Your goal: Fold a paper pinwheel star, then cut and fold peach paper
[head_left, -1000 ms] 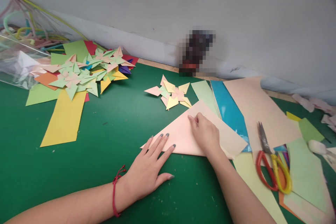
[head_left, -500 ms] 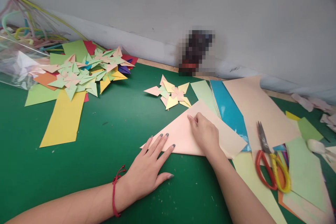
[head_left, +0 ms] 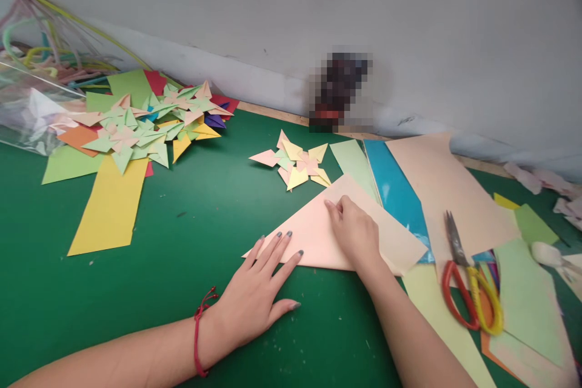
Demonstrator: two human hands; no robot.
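Note:
A pale pink sheet of paper (head_left: pixel 309 224), folded into a triangle, lies on the green table with its long edge toward me. My left hand (head_left: pixel 259 282) is spread flat, its fingertips resting on the triangle's left corner and the thumb out on the table. Curled into a loose fist, my right hand (head_left: pixel 354 230) presses on the middle of the paper; nothing shows between its fingers. Just beyond the triangle sit folded paper stars (head_left: pixel 302 160) in pink, yellow and green.
Scissors (head_left: pixel 468 279) with red and yellow handles lie on loose paper at right. A blue packet (head_left: pixel 395 188) is partly under a peach sheet (head_left: pixel 454 188). At left are a pile of folded stars (head_left: pixel 136 127), a yellow sheet (head_left: pixel 109 206) and a clear bag (head_left: pixel 27 109).

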